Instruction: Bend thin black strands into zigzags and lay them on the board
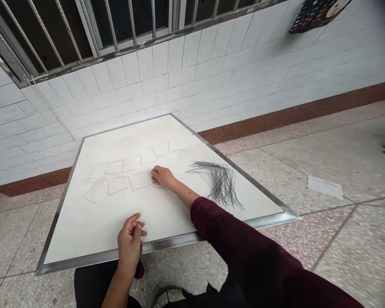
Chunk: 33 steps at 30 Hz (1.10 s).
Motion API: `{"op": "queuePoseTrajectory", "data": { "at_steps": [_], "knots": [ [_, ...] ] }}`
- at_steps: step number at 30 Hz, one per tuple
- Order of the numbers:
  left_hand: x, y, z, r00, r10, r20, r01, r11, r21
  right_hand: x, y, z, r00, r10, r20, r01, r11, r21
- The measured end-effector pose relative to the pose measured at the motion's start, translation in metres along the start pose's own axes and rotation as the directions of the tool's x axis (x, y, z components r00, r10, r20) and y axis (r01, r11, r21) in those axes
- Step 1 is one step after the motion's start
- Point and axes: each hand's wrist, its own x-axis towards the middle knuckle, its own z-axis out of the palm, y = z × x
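Several thin dark bent wires (pixel 123 167) lie in two rough rows across a white table (pixel 90 235) with a metal edge. My right hand (pixel 162 176) is over the middle of the table, its fingertips pinched on one thin bent wire (pixel 153 185) at the right end of the nearer row. A loose pile of thin dark wires (pixel 223 184) spreads on the table to the right, beyond my right forearm. Close to the front edge, my left hand (pixel 130 235) hovers with loosely curled fingers apart and nothing visible in them.
A white tiled wall (pixel 160 96) with a barred window (pixel 128 25) runs behind the table. On the speckled floor (pixel 276 158) to the right lies a white strip (pixel 325 187). A patterned bag-like item (pixel 317 15) hangs at the top right.
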Motion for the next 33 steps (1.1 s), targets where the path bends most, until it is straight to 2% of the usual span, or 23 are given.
{"op": "queuePoseTrajectory", "data": {
  "at_steps": [5,9,12,15,17,19,21,23,27,33],
  "knots": [
    [-0.002,0.006,0.003,0.998,-0.054,-0.021,0.055,0.997,0.047,0.006,0.009,-0.002,1.0,0.016,0.003,-0.016,0.999,0.035],
    [0.001,0.002,0.002,0.998,-0.057,-0.036,0.059,0.996,0.067,0.008,0.014,-0.004,1.0,0.0,-0.003,0.0,0.997,0.084],
    [0.005,0.002,0.003,0.999,-0.002,-0.053,0.008,0.994,0.107,0.006,0.014,-0.012,1.0,-0.019,-0.008,0.02,0.997,0.077],
    [0.014,0.018,0.007,0.994,0.1,-0.036,-0.09,0.974,0.206,0.0,0.012,-0.029,0.997,-0.067,-0.028,0.067,0.998,0.004],
    [0.027,0.038,0.013,0.988,0.152,-0.008,-0.142,0.939,0.313,-0.006,0.011,-0.042,0.99,-0.138,-0.003,0.137,0.986,-0.098],
    [0.047,0.059,0.022,0.981,0.195,-0.001,-0.175,0.887,0.427,-0.011,0.011,-0.054,0.972,-0.213,0.097,0.228,0.957,-0.182],
    [0.073,0.075,0.033,0.972,0.232,0.044,-0.221,0.828,0.515,-0.014,0.011,-0.061,0.936,-0.278,0.215,0.327,0.915,-0.238],
    [0.1,0.082,0.045,0.956,0.281,0.087,-0.277,0.761,0.587,-0.016,0.012,-0.065,0.899,-0.331,0.288,0.416,0.852,-0.318],
    [0.138,0.069,0.066,0.933,0.317,0.17,-0.35,0.687,0.637,-0.016,0.015,-0.062,0.867,-0.373,0.331,0.492,0.749,-0.444],
    [0.149,0.047,0.076,0.911,0.346,0.226,-0.406,0.652,0.64,-0.02,0.018,-0.05,0.835,-0.448,0.32,0.55,0.691,-0.469]
  ]
}}
